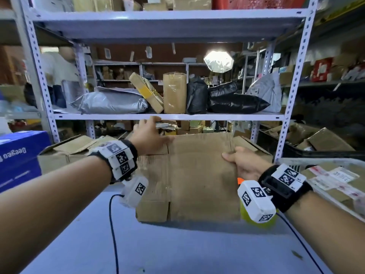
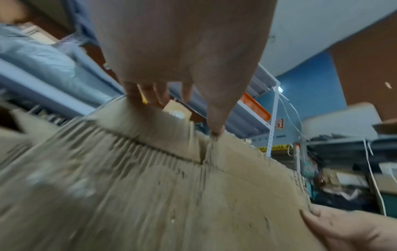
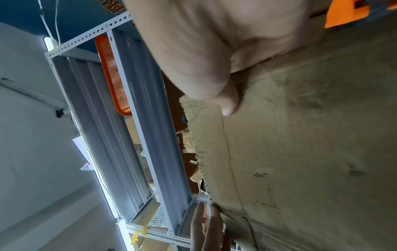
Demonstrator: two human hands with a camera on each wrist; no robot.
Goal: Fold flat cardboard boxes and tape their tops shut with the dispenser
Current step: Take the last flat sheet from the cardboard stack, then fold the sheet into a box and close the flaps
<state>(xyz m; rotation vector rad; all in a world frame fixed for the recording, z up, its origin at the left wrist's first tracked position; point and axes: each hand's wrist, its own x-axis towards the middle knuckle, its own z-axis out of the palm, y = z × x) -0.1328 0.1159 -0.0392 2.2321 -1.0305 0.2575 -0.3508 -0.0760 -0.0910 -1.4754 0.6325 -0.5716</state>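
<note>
Two hands (image 1: 150, 135) (image 1: 244, 163) gripping flat, creased, corrugated cardboard box (image 1: 201, 178)

The head view looks forward and down over the bench (image 1: 177, 252) toward the shelves (image 1: 167, 116). Each wrist view looks along its hand, very close to the cardboard box (image 2: 150, 195), tilted upward; all three share that box

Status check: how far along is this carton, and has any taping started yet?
Early stage. Done: nothing visibly finished; the cardboard box is still a flattened blank held above the blue table. In hand: the left hand grips its upper left flap and the right hand pinches its right edge, seemingly about to open it. Left: squaring it up, folding the flaps and taping; no tape shows on it.
</note>
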